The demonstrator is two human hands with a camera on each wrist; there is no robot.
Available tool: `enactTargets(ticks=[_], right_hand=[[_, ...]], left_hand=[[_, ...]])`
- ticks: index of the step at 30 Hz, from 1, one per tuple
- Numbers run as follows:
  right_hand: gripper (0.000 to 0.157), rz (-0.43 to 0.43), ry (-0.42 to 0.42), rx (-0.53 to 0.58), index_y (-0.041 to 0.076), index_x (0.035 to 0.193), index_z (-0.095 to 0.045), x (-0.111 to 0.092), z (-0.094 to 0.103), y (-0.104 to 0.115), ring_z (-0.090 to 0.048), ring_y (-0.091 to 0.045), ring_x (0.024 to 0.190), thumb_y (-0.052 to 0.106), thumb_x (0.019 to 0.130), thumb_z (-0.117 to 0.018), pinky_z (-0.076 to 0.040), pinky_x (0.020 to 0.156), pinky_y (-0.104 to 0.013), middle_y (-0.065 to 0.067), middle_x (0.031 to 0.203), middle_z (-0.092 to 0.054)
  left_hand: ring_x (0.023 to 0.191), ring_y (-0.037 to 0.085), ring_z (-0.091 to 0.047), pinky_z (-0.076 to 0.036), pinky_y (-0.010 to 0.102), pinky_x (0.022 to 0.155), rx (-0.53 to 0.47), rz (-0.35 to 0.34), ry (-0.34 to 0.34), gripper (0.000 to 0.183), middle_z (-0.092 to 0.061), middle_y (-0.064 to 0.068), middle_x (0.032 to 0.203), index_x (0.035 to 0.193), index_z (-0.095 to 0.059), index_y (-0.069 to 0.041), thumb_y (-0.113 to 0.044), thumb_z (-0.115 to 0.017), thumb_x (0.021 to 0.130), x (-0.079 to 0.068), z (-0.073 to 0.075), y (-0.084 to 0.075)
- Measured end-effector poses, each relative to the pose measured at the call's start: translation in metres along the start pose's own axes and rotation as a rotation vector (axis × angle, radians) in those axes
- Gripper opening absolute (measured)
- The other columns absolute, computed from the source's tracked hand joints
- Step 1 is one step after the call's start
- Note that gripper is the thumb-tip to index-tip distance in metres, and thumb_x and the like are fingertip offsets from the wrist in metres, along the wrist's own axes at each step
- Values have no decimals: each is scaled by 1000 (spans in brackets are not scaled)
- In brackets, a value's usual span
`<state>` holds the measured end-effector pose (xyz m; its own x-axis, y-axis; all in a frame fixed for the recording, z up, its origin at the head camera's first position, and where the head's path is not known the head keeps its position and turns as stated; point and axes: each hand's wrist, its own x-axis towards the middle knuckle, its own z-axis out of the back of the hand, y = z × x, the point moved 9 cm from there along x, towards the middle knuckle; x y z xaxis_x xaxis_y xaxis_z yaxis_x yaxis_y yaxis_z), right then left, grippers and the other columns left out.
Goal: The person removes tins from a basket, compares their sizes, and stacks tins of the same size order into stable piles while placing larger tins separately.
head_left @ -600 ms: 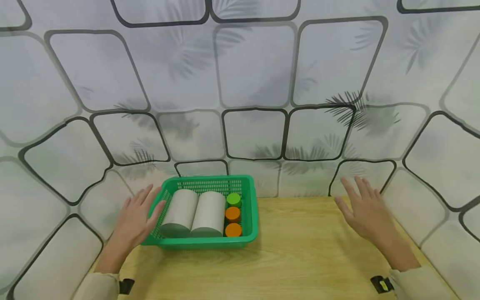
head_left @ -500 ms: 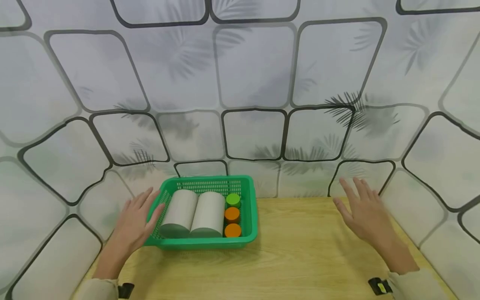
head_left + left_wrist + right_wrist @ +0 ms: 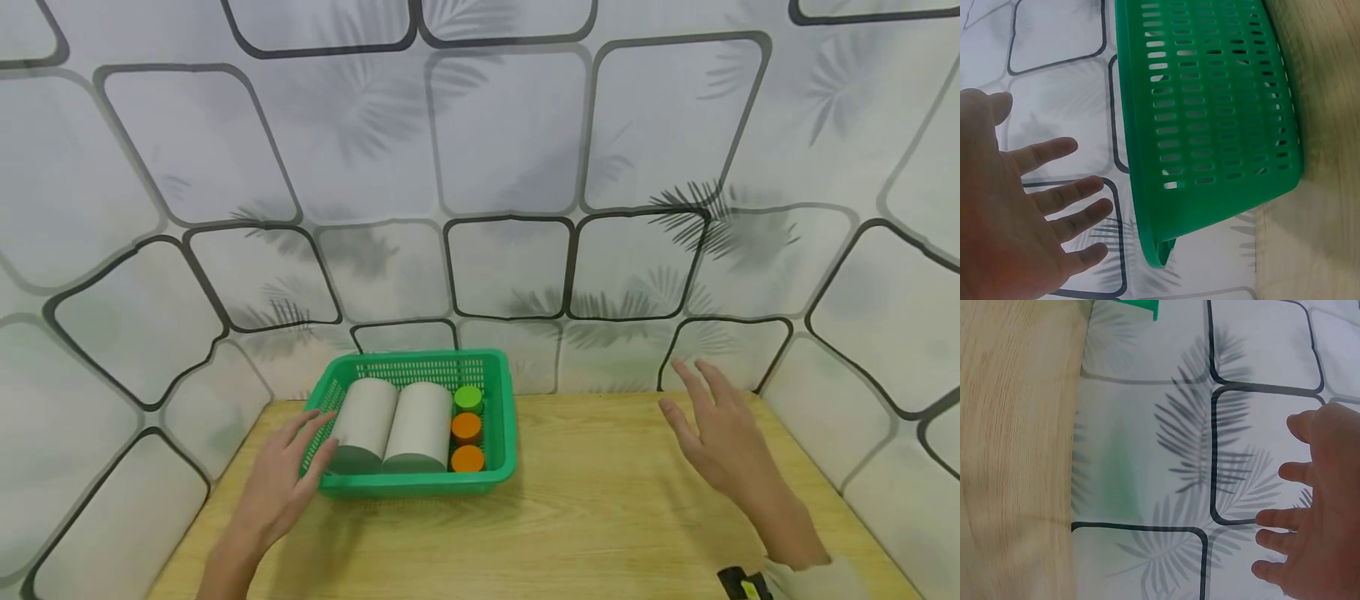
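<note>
A green plastic basket (image 3: 420,485) with slotted walls stands left of centre on the table in the head view. Two white cylinders (image 3: 416,425) lie side by side in it. Along its right wall is a row of round lids, one green (image 3: 468,399) and two orange (image 3: 467,459). My left hand (image 3: 277,483) is over the basket's left edge with fingers spread; the left wrist view shows it above the rim, apart from the basket wall (image 3: 1210,125). My right hand (image 3: 723,442) hovers over the right part of the table, fingers extended, holding nothing.
The pale wooden table (image 3: 585,500) reaches back to a wall covering (image 3: 510,267) printed with rounded outlines and leaf shadows. The same covering encloses the left and right sides. A dark wrist strap (image 3: 744,583) sits at the right sleeve.
My left hand has moved right and slightly down, its fingertips now over the basket's left side. My right hand has shifted slightly left. The basket and its contents stay in place.
</note>
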<state>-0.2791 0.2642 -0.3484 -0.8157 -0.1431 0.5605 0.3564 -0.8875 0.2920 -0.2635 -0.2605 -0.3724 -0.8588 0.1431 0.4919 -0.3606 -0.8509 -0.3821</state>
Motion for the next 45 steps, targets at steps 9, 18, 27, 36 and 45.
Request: enactTargets(ticks=[9,18,27,36,45], right_hand=[[58,-64,5,154,18,149,-29,-11,-7,8,-28,-51,128,32,97,-53,-27,87,-71,-25,147,-26],[56,-67,-10,282,20,148,-31,-12,-16,28,-25,-46,131,27,97,-54,-28,88,-70,-18,148,-25],[52,17,-42,354,14,146,-34,-6,-31,55,-28,-41,131,19,97,-54,-29,93,-66,-16,146,-30],[48,77,-71,399,12,142,-39,-2,-49,76,-35,-28,130,16,97,-54,-31,100,-53,-7,142,-40],[48,117,-13,454,11,140,-40,6,-71,107,-38,-22,129,22,97,-56,-34,101,-46,-5,139,-43]], left_hand=[[120,33,-47,-37,59,91,-156,-39,-22,32,-53,6,127,128,-57,-16,-24,-56,97,-9,-14,-4],[107,26,-54,-44,52,85,-154,7,14,25,-60,-1,110,112,-65,-15,-30,-63,92,-16,-21,2],[90,15,-59,-46,41,76,-109,-142,-41,25,-65,-6,94,98,-69,-14,-19,-80,76,-19,-22,-5],[83,9,-59,-45,38,72,-98,-214,-54,25,-64,-16,87,86,-69,-23,-22,-86,67,-23,-25,-9],[82,9,-58,-43,38,71,-83,-179,-54,25,-62,-19,86,85,-69,-25,-21,-86,67,-23,-24,-8]])
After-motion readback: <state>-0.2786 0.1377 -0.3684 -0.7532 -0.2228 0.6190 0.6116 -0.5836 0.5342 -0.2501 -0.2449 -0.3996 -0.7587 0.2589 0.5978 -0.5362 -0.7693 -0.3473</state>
